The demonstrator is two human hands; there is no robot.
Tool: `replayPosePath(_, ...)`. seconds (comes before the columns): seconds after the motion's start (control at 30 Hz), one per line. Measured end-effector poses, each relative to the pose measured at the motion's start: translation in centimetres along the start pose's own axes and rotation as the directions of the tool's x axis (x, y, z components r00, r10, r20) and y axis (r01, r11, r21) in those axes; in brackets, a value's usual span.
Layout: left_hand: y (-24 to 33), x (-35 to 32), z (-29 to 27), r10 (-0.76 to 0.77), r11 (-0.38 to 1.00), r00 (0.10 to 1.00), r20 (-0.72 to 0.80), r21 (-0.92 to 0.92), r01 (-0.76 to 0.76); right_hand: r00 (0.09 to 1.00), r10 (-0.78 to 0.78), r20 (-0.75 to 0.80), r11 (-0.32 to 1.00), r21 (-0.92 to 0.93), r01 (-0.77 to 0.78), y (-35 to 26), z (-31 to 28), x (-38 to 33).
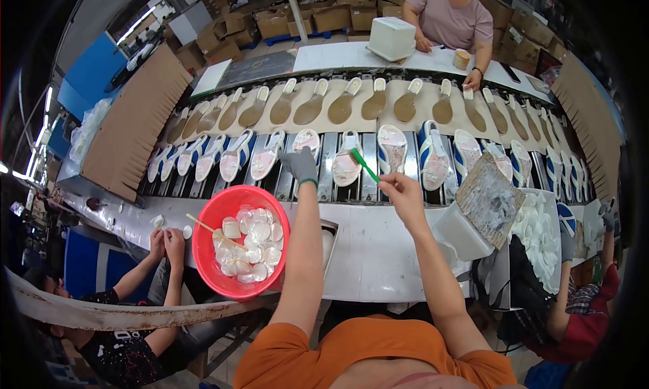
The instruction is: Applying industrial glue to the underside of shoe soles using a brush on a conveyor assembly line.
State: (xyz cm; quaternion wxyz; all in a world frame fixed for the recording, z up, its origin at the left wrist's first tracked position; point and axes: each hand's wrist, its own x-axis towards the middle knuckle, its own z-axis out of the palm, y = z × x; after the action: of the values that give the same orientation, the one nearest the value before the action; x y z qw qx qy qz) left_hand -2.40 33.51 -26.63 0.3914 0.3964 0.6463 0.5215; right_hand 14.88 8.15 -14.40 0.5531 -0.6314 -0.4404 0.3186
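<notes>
A row of upturned blue-and-white shoes runs along the slatted conveyor, their pinkish-white undersides facing up. My left hand [301, 164], in a grey glove, lies over the near end of one upturned shoe [307, 139]. Its fingers are bent slightly and spread apart, with no object visible in them. In my bare right hand [403, 189] is the handle of a green brush [366, 166], pinched between thumb and fingers. The brush head meets the underside of the shoe [347, 169] just right of the glove.
Beyond the shoes lies a row of brown soles [310, 108]. A red basin [198, 244] of clear-white round pads and a stick stands left of my arm. Right are a white container [460, 235], a crusted board [490, 200] and a box of white pieces [537, 233]. Co-workers sit left, right and opposite.
</notes>
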Motion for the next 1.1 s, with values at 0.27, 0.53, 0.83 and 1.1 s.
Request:
replayPosePath(0.27, 1.3, -1.4, 0.8, 0.090, 0.456, 0.985, 0.150, 0.873, -0.174, 0.991, 0.131, 0.021, 0.968, 0.211, -0.133, -4.0, -5.9, -11.4)
replayPosePath(0.53, 6.3, -4.4, -0.7, 0.498, 0.808, 0.863, -0.078, 0.403, -0.430, 0.992, 0.099, 0.075, 0.945, 0.307, -0.117, -4.7, -7.8, -14.1)
replayPosePath(0.83, 11.2, -17.3, -9.6, 0.417, 0.566, 0.840, 0.346, -0.822, 0.058, 0.684, 0.257, 0.683, 0.439, 0.548, -0.712, -1.6, -2.7, -9.7)
replayPosePath(1.1, 12.8, -23.6, -16.7, 0.585, 0.421, 0.627, 0.514, -0.853, 0.308, 0.642, 0.554, 0.531, 0.258, 0.623, -0.738, 0.5, -0.3, -10.9)
